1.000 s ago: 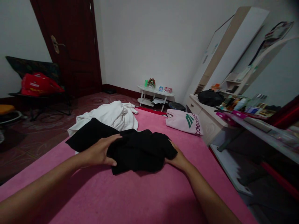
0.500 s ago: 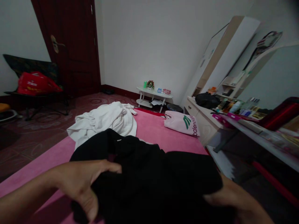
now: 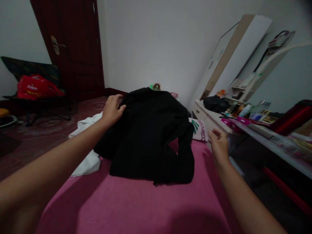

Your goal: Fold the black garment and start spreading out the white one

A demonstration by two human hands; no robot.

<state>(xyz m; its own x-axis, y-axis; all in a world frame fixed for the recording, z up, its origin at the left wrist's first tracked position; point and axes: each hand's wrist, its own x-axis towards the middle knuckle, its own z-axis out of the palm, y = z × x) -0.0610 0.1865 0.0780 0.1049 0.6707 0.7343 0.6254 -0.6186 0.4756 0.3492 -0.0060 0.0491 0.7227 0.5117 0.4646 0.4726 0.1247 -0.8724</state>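
"What's underneath?"
"A bed (image 3: pixel 136 206), pink on top, across the lower middle of the frame."
"What lies on it?"
"A white cloth (image 3: pixel 89 165), rumpled, left of centre, partly hidden behind the black top (image 3: pixel 146 136). Right of centre, a pale shirt (image 3: pixel 199 132) with green print and dark lettering, also partly hidden."
"And the black top?"
"It fills mid-frame. Whether its hem touches the bed, I can't tell."

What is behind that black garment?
Past the black garment peek parts of a white cloth, a pink printed cloth and a small plant; whatever else lies behind is covered.
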